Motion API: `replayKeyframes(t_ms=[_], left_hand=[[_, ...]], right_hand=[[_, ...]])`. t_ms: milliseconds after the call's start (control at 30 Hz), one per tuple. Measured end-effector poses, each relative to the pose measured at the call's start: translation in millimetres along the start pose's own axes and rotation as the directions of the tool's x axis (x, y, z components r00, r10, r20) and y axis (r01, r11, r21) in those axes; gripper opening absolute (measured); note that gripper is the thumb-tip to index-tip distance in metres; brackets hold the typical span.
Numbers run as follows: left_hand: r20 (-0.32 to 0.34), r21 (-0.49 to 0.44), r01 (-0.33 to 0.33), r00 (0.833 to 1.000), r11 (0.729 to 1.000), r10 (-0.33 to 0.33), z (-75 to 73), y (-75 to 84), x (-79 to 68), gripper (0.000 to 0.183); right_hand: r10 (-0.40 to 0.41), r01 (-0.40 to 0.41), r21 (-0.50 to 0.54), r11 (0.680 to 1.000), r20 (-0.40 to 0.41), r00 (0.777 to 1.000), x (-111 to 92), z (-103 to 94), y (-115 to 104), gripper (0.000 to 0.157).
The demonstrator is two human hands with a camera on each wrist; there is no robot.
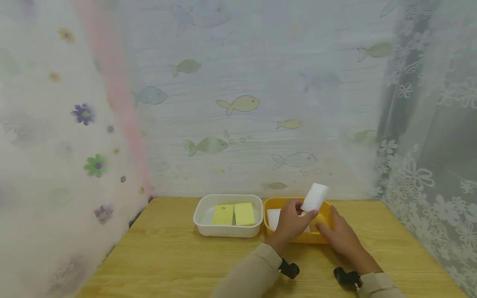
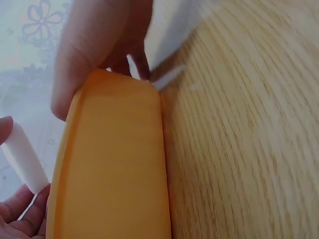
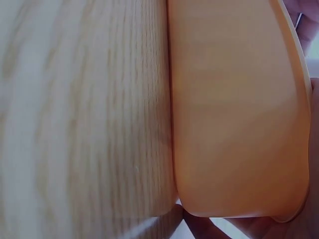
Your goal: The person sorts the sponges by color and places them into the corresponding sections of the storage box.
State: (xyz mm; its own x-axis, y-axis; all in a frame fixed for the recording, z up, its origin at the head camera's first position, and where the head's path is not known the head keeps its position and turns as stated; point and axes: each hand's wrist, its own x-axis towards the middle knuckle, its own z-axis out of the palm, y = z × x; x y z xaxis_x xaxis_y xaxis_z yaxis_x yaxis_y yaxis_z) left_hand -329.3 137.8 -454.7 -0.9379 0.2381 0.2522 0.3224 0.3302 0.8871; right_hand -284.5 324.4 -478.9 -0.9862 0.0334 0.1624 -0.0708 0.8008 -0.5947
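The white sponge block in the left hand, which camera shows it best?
The head view: the white sponge block shows whole, pinched by the left hand above the orange tub. The left wrist view catches only a blurred edge of it beside the tub. The right wrist view shows just the tub wall and the table.

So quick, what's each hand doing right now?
Left hand: pinching a white rectangular foam sponge above the orange plastic tub.
Right hand: open, resting against that tub's side.
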Motion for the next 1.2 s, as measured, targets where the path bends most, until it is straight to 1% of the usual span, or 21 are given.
replayKeyframes(t_ms=[133,267,400,500,633,700,867,933,1067,1200], left_hand=[[-0.023,-0.004,0.025,0.999,1.0,-0.025,0.9,-1.8,-0.4,0.05],[-0.024,0.0,0.056,0.998,0.998,-0.056,0.9,-2.6,-0.8,0.052],[-0.011,0.056,0.076,0.997,0.996,-0.075,4.8,-4.5,-1.8,0.056],[0.0,0.11,0.07,0.998,0.992,-0.07,6.0,-3.6,-4.3,0.057],[0.028,0.17,0.069,0.997,0.983,-0.075,3.4,0.8,-6.7,0.051],[0.038,0.209,0.058,0.997,0.976,-0.067,2.3,2.2,-7.0,0.05],[0.056,0.284,-0.008,0.998,0.959,-0.008,0.6,3.3,-6.5,0.047],[0.061,0.307,-0.019,0.998,0.951,0.0,0.3,3.1,-6.1,0.046],[0.06,0.328,-0.004,0.998,0.945,-0.017,-0.9,2.9,-5.9,0.043],[0.052,0.323,0.021,0.998,0.946,-0.04,-2.9,3.9,-7.2,0.038]], right_hand=[[-0.017,0.017,-0.017,1.0,-0.014,1.0,1.3,0.9,2.8,0.1],[-0.015,0.015,-0.022,1.0,-0.015,1.0,2.2,-1.4,6.0,0.103],[0.009,-0.009,-0.009,1.0,0.002,1.0,0.0,-2.7,6.2,0.104],[0.016,-0.016,-0.001,1.0,0.008,1.0,-2.4,-1.9,6.4,0.104],[0.02,-0.02,-0.002,1.0,0.023,1.0,-3.6,-1.9,5.9,0.106],[0.016,-0.016,-0.003,1.0,0.023,1.0,-3.5,-2.0,5.3,0.106],[-0.008,0.008,-0.005,1.0,0.016,1.0,-2.0,-2.1,3.9,0.107],[-0.014,0.014,-0.003,1.0,0.02,1.0,-1.0,-1.7,4.1,0.107],[-0.012,0.012,-0.003,1.0,0.035,0.999,0.7,-0.5,4.8,0.108],[0.002,-0.002,0.001,1.0,0.047,0.999,2.2,0.8,3.8,0.108]])
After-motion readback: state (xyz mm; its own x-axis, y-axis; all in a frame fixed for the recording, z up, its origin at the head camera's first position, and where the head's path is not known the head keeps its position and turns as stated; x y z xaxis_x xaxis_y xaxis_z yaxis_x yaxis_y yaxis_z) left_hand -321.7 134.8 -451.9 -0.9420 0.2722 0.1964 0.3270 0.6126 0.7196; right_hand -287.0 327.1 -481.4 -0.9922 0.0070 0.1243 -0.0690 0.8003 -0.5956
